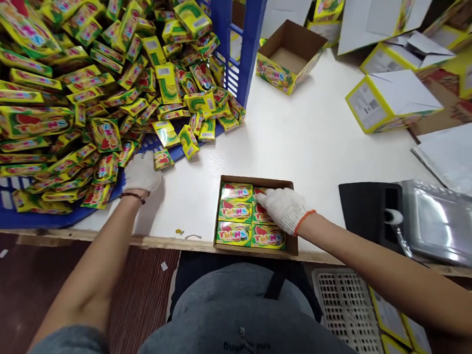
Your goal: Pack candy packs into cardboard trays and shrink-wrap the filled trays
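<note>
My right hand (282,209), in a white knitted glove with an orange cuff, is over the right side of an open brown display box (292,246). Its bent fingers are closed at a small yellow-green TWINS box (260,191) in the far right corner; the fingertips are partly hidden. Rows of matching TWINS boxes (234,232) lie flat inside, printed side up. My left hand (142,174), gloved too, reaches to the near edge of a heap of small boxes (107,135). Its fingers look apart, beside a loose small box (163,159).
A blue plastic basket (252,30) lies tipped toward me, with boxes spilling onto the white table (314,134). At the back stands an unfilled display box (281,77). Yellow-white cartons (392,101), a black item (370,211) and clear plastic sheets (452,226) lie to the right.
</note>
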A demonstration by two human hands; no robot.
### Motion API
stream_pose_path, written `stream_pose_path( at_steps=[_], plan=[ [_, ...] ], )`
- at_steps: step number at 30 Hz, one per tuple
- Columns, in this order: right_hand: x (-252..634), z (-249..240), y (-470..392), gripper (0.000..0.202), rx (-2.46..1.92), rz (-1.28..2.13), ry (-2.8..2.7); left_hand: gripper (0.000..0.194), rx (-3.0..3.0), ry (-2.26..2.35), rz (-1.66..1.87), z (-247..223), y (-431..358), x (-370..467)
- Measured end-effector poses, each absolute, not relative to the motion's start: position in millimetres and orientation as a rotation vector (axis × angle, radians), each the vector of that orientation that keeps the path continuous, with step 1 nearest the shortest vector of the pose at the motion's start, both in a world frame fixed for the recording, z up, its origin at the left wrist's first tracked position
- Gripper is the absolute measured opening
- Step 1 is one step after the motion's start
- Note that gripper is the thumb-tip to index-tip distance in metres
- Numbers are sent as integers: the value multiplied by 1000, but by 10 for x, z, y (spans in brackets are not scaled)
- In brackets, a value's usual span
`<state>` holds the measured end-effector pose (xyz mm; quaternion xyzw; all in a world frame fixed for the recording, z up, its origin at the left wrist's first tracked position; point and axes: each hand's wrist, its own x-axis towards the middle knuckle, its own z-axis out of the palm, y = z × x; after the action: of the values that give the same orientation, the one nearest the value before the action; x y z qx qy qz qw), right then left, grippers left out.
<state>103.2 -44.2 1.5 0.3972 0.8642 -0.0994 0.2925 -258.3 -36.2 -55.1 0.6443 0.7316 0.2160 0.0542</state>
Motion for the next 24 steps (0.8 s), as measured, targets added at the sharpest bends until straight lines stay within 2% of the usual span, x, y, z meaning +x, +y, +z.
stream_pose_path(
  at_steps=[3,6,8,11,14,17,20,22,24],
  plan=[
    [1063,-34,-390,32,1056,-327,2324,44,1808,2476,524,-516,-469,-2528],
    [1107,-57,-305,22,1090,-515,2296,61,1949,2331,609,-353,-616,-2120],
    [1125,-14,-247,21,1253,-745,2397,66,2158,2137,684,-232,-687,-1756],
    [1146,141,-190,28,1547,-1132,2705,56,2501,1774,750,-96,-717,-1233],
    [1211,299,-170,25,1499,-1321,2830,50,2533,1541,786,-18,-676,-853],
    [1338,354,-183,20,1449,-1260,2873,35,2247,1408,804,27,-601,-640],
    [1452,305,-229,32,1800,-1212,2971,19,1808,1367,891,63,-532,-516],
    [1488,247,-261,42,2078,-1397,2915,22,1525,1341,1040,83,-513,-443],
    [1501,201,-278,42,2088,-1691,2792,26,1349,1267,1129,91,-524,-381]
  ],
)
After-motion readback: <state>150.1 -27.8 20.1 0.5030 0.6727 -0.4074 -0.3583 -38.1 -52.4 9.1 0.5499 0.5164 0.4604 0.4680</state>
